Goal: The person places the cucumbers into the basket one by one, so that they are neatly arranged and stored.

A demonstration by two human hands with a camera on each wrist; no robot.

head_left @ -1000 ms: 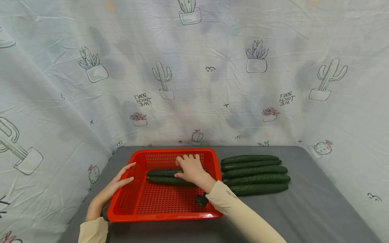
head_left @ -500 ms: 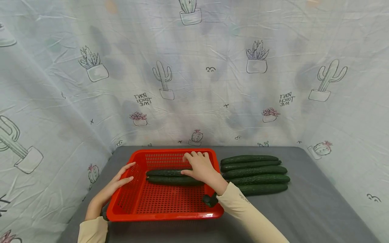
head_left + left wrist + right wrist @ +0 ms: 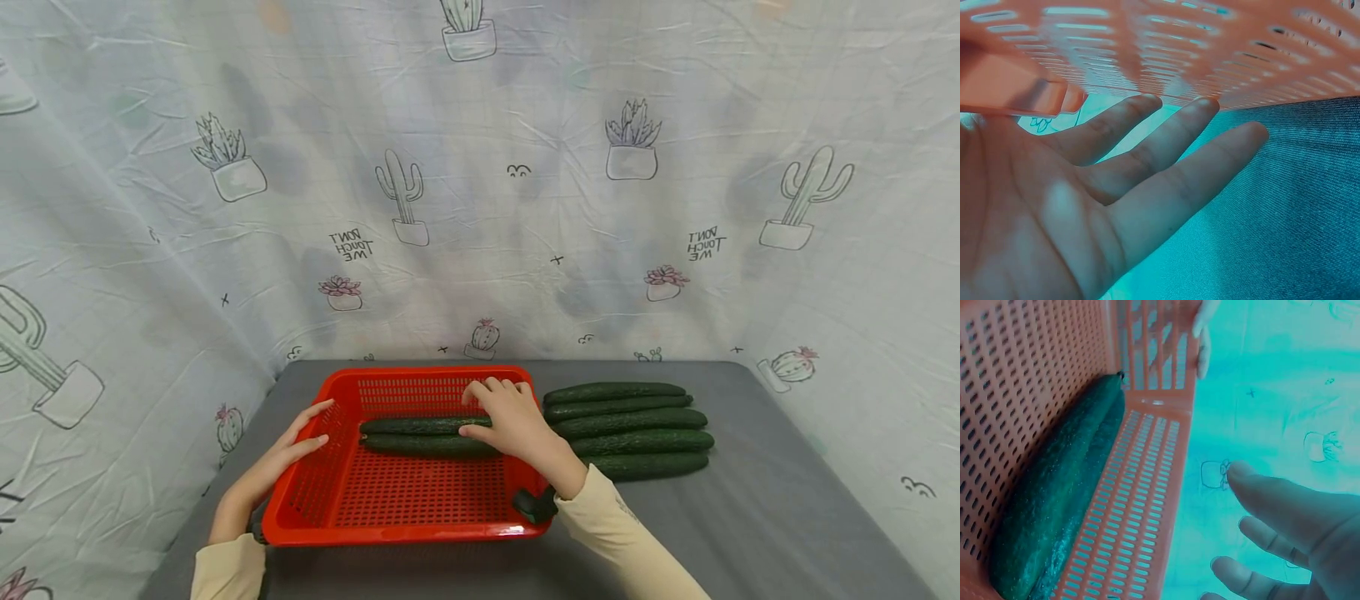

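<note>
A red plastic basket [image 3: 405, 533] with slotted walls stands on the table, two dark green cucumbers [image 3: 431, 446] side by side in it. At its left wall my left hand [image 3: 273, 462] holds the rim, thumb and one finger over the inside; in the left wrist view the other fingers [image 3: 1172, 181] extend along the outside of the slotted wall. My right hand [image 3: 517, 425] is over the basket's right end, fingers loosely bent and holding nothing. It hides the cucumbers' right ends. The right wrist view shows the cucumbers [image 3: 1054, 487] lying against each other.
Several more cucumbers [image 3: 633, 442] lie in a row on the grey tabletop [image 3: 772, 500], right of the basket. A pale curtain [image 3: 480, 208] with cactus drawings hangs behind and along both sides. A dark strap-like wrist device [image 3: 534, 504] is by the right sleeve.
My right hand has drawn to the right and slightly lifted, off the cucumbers, showing more of them. The left hand and the basket stay nearly where they were.
</note>
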